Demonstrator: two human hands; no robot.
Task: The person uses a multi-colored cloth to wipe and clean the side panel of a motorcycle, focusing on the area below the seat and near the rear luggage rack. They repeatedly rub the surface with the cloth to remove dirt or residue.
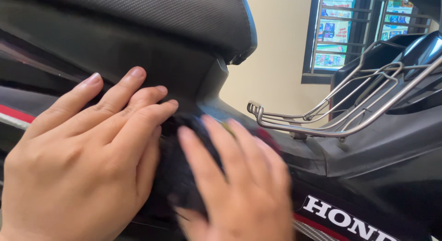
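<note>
Two bare hands occupy the lower half of the frame. The left hand (83, 172), at lower left, is in sharp focus. It shows four fingers (117, 96) with short, rounded, unpainted nails; knuckle creases are visible across the back. No ring, glove, or watch is worn on the visible portion.

The right hand (235, 185), at lower centre, is motion-blurred. Its fingers (198, 158) appear bare; nail detail cannot be resolved.

Both hands are cut off by the bottom edge of the frame, so no sleeve or cuff is in view.

Left hand (78, 162) flat on scooter side panel (152, 66), below seat (152, 15); metal rack (340, 112) rightward.
</note>
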